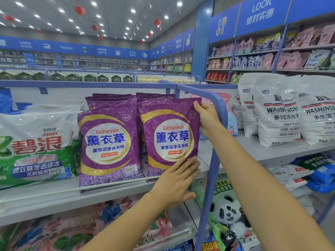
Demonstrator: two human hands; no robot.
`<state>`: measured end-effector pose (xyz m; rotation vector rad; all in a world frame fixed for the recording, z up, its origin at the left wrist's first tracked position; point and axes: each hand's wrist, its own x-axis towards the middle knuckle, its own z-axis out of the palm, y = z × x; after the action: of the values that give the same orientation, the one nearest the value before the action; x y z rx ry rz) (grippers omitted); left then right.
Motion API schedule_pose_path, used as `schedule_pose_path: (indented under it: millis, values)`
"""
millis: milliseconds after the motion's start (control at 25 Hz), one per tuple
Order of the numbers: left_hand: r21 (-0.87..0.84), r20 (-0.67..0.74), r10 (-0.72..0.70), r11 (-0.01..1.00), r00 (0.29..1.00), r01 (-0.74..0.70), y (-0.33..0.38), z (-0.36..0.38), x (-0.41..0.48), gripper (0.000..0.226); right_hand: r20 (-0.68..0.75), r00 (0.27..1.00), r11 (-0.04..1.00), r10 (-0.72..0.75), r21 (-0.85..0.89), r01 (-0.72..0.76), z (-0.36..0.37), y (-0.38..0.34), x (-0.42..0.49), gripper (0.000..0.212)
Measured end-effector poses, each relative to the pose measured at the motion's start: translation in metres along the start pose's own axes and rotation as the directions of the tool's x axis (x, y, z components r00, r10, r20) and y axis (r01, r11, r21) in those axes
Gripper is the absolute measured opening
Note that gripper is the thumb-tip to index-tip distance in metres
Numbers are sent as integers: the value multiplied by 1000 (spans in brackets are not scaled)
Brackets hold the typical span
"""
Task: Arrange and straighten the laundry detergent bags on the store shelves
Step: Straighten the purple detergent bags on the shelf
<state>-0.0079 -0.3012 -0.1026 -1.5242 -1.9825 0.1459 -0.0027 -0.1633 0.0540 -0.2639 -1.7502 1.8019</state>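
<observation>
- Nearest to me, pink floral bags (72, 227) lie on the lower shelf. A panda-printed bag (229, 212) stands just right of the blue frame post (211, 169).
- My left hand (178, 180) is released. Its fingers are straight and together, and it presses flat against the lower right corner of the front purple Eichimoo bag (172, 134).
- My right hand (206, 118) grasps the same bag by its upper right edge. The thumb lies on the front near the top corner, and the other fingers are out of sight behind the bag.
- That bag of lavender laundry powder stands upright at the right end of the grey shelf (54, 194), just beside the post, with its label facing me. More purple bags are lined up behind it.
- A second purple Eichimoo bag (108, 142) stands edge to edge with it on the left, also facing me, with a price sticker near its bottom corner.
- Further left, a large green and white Ariel bag (36, 147) fills the shelf beside the purple pair.
- Past the frame's curved rail (220, 104), white washing powder bags (279, 113) stand in a row on the adjoining shelf. A pink bag (225, 97) shows behind the rail.
- Far off, the wall shelves (253, 57) carry pink and blue detergent packs under a blue LOOK sign (261, 11).
- Red lanterns (79, 10) hang from the ceiling.
</observation>
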Motion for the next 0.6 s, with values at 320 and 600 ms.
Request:
schedule_pose_path:
  millis: [320,600]
  values:
    - [-131,-211,-128,986,969,102,-6,-19,-26,56,86,996,994,-10,-108,19,-24,33,-31,34]
    - [-23,-66,-252,968,965,251,-15,-26,-64,60,36,993,956,-112,-269,118,-7,84,-71,47]
